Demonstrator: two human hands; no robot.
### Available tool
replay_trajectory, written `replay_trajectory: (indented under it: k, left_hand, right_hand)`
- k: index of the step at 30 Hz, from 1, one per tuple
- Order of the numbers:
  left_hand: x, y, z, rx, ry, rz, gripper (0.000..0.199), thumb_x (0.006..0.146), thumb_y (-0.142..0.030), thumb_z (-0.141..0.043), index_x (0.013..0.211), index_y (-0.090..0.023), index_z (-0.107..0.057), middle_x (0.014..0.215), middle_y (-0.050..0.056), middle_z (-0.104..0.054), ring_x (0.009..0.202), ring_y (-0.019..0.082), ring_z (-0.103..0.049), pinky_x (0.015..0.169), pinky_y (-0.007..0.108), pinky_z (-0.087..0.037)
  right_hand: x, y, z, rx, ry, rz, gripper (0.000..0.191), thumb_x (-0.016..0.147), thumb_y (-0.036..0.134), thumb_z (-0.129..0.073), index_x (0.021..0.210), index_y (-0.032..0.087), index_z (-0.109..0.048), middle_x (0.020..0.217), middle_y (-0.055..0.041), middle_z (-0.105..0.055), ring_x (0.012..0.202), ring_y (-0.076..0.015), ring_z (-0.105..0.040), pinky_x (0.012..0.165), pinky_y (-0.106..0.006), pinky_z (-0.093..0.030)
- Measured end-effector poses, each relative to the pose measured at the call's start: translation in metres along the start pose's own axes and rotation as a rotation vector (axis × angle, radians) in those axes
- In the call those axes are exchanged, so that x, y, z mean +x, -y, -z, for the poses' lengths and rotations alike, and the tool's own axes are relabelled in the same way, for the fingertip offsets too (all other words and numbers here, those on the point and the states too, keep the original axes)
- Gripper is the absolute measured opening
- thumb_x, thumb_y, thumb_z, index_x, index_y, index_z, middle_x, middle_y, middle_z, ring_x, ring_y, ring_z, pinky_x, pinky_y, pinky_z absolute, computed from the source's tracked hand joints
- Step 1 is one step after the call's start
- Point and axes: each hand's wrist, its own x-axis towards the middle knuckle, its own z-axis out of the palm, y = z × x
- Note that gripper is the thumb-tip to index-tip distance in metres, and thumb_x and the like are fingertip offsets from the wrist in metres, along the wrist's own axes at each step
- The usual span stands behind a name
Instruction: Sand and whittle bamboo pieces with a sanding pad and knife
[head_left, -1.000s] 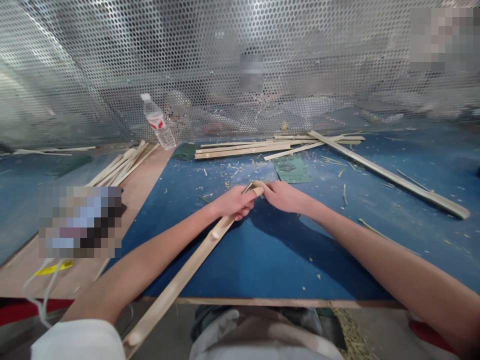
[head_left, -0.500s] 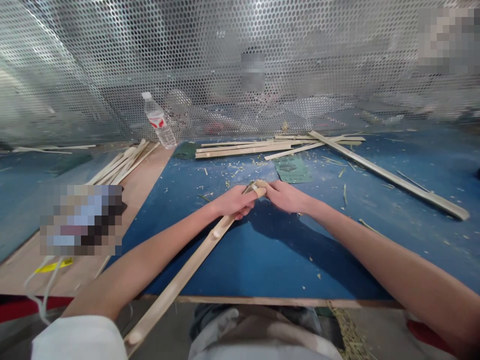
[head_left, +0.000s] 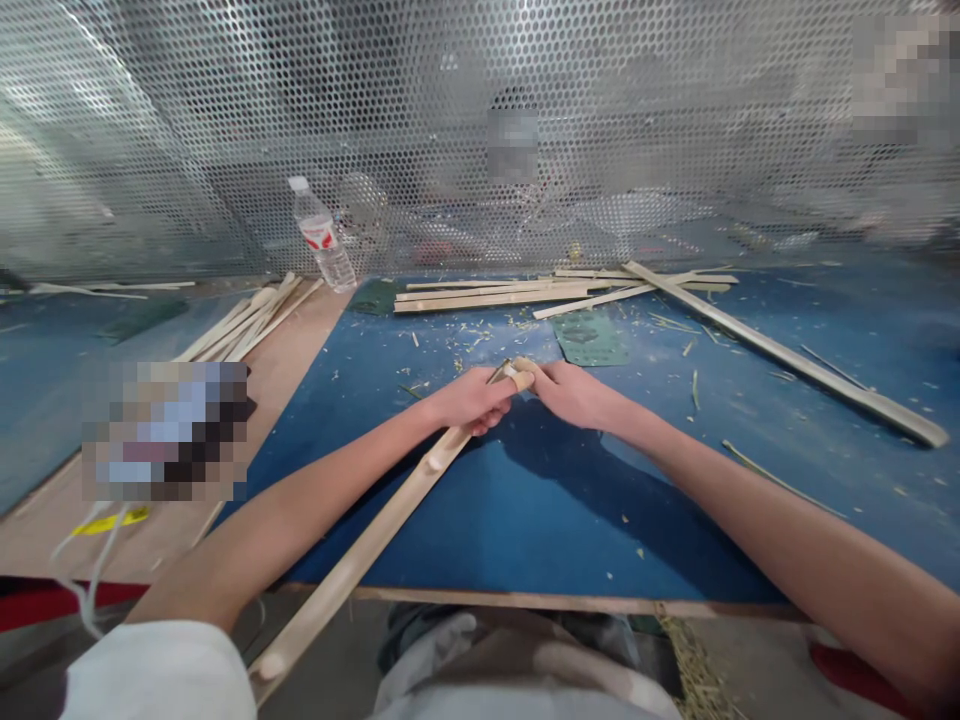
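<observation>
A long split bamboo strip (head_left: pixel 390 510) slants from the lower left, past the table's front edge, up to my hands. My left hand (head_left: pixel 476 397) is wrapped round it near its far end, with pale wrapping on a finger or thumb. Close against it, my right hand (head_left: pixel 566 390) is closed at the strip's tip, its thumb and fingers pinched together. Whether it grips the tip itself or some small thing there is hidden by the fingers. Beyond my hands lies a green sheet (head_left: pixel 592 340) with dark marks.
Several bamboo strips (head_left: pixel 495 296) lie along the back, with a longer strip (head_left: pixel 795 355) slanting right. More strips (head_left: pixel 244 320) rest at left behind a blurred-out object (head_left: pixel 169 430) with white cables. A water bottle (head_left: pixel 324 240) stands by the perforated metal screen (head_left: pixel 450 130). Shavings litter the blue tabletop (head_left: pixel 525 530).
The camera view has shifted very slightly. Both hands keep nearly the same grip and place at the bamboo strip's far end.
</observation>
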Motion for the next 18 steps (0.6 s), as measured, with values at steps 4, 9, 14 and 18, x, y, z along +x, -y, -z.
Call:
replay_trajectory:
  k: [4,9,14,18]
  left_hand:
    - [0.0021,0.002,0.001,-0.024,0.022,0.017,0.054,0.089,-0.064,-0.06,0.063,-0.021,-0.041,0.048,-0.006,-0.04,0.035,0.005,-0.036,0.032,0.018,-0.033]
    - [0.0031,0.0052,0.0036,-0.049,0.056,-0.014,0.049,0.093,-0.057,-0.06,0.067,-0.021,-0.04,0.049,-0.007,-0.038,0.036,0.003,-0.035,0.034,0.017,-0.034]
    - [0.0046,0.006,0.0028,-0.038,0.037,-0.002,0.045,0.094,-0.054,-0.06,0.071,-0.021,-0.041,0.052,-0.008,-0.037,0.037,0.004,-0.035,0.033,0.018,-0.033]
    - [0.0041,0.0047,-0.0006,-0.104,0.046,0.014,0.04,0.098,-0.051,-0.054,0.074,-0.022,-0.04,0.054,-0.01,-0.033,0.036,0.003,-0.033,0.032,0.017,-0.031]
  right_hand:
    - [-0.003,0.0024,-0.0024,-0.098,-0.055,0.034,0.044,0.104,0.037,-0.03,0.089,0.017,-0.066,0.087,-0.0102,-0.074,0.076,-0.0202,-0.065,0.066,-0.027,-0.039]
    - [-0.004,0.0062,-0.0048,-0.269,-0.047,0.015,0.042,0.105,0.033,-0.028,0.108,0.018,-0.067,0.105,-0.0127,-0.076,0.087,-0.0237,-0.07,0.069,-0.028,-0.039]
    - [-0.0008,0.0072,-0.0071,-0.369,-0.029,-0.034,0.038,0.103,0.029,-0.031,0.108,0.018,-0.067,0.105,-0.0135,-0.076,0.091,-0.0263,-0.071,0.069,-0.029,-0.04]
    - [0.0025,0.005,-0.0066,-0.359,-0.018,-0.001,0.039,0.103,0.027,-0.029,0.108,0.018,-0.067,0.106,-0.0128,-0.076,0.089,-0.0259,-0.071,0.068,-0.029,-0.039]
